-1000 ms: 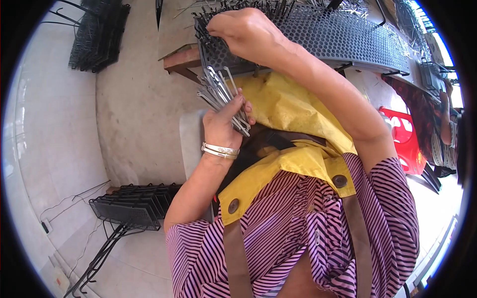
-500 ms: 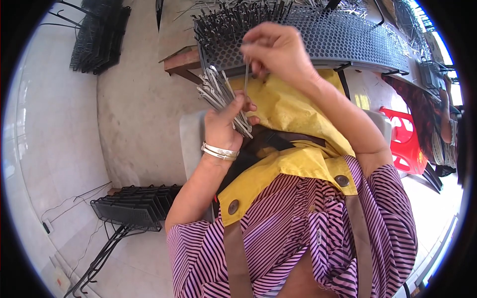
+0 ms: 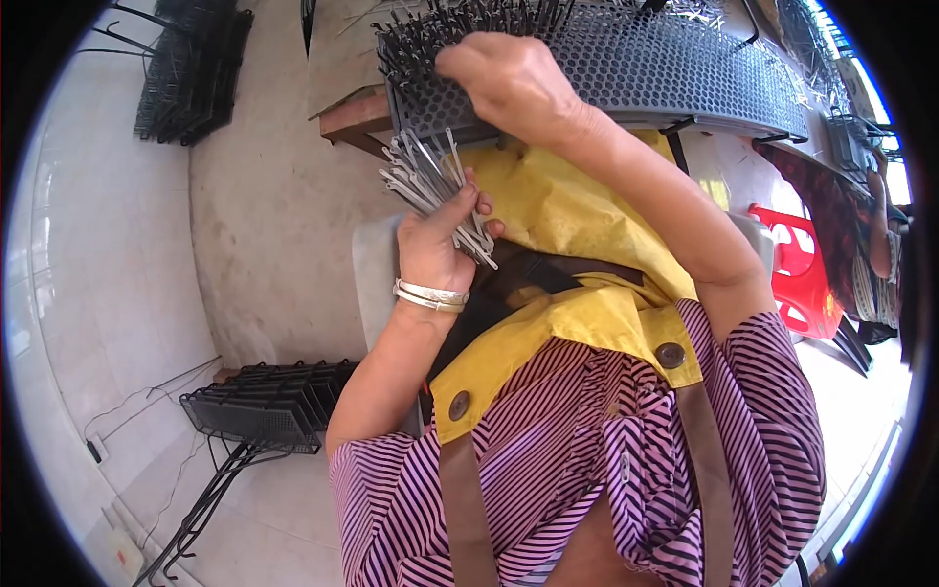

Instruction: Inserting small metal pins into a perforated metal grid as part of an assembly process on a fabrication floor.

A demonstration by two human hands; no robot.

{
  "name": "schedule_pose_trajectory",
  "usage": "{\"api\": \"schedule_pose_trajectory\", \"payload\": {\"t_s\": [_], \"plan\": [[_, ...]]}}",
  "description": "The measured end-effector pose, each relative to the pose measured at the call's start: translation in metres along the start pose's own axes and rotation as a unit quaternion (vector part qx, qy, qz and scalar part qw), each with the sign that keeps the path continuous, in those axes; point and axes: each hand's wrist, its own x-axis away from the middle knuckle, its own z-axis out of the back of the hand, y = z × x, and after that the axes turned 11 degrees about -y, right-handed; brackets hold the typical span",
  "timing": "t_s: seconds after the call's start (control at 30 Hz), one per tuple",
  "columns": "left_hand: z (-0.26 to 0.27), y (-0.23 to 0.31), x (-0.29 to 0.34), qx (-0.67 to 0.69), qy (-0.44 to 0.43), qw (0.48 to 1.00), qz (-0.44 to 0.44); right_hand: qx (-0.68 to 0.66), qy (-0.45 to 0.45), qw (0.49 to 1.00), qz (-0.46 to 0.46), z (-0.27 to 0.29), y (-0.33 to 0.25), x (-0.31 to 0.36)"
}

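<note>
My left hand [image 3: 436, 240] is closed around a bundle of thin, flat grey metal strips [image 3: 421, 178], whose holed ends fan out above the thumb. Over the near left part of a black perforated rack [image 3: 665, 83] is my right hand [image 3: 514, 86], back upward and fingers curled in. Its fingertips are hidden, so what they pinch does not show. Many dark strips [image 3: 416, 44] stand upright in the rack's holes, just beyond and left of that hand.
A yellow apron [image 3: 577, 201] covers my lap. Stacked black racks [image 3: 259, 406] stand at lower left, others [image 3: 196, 73] at upper left. A wooden support [image 3: 357, 117] juts out by the rack's left end. At right are a red plastic chair [image 3: 797, 264] and another person's arm [image 3: 878, 220].
My right hand has moved from above the bundle, where it pinched a single strip, up and left to the standing strips. The left hand keeps its bundle, barely shifted.
</note>
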Motion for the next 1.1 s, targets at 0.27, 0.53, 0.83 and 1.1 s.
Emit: {"api": "schedule_pose_trajectory", "payload": {"t_s": [0.27, 0.53, 0.83, 1.1], "plan": [[-0.001, 0.001, 0.003, 0.002, -0.002, 1.0, -0.012, -0.09, -0.033, 0.984, -0.15, 0.001, -0.041, 0.016], [0.006, 0.0, -0.001, 0.03, 0.008, 0.999, -0.013, -0.46, 0.048, 0.801, -0.381, 0.021, -0.027, 0.002], [0.009, -0.002, -0.001, 0.082, 0.001, 0.997, -0.014, -0.122, 0.225, 0.964, -0.074, -0.007, -0.023, -0.023], [0.007, 0.001, -0.001, 0.062, 0.019, 0.998, -0.007, 0.009, 0.011, 1.0, 0.004, -0.011, -0.023, -0.029]]}}
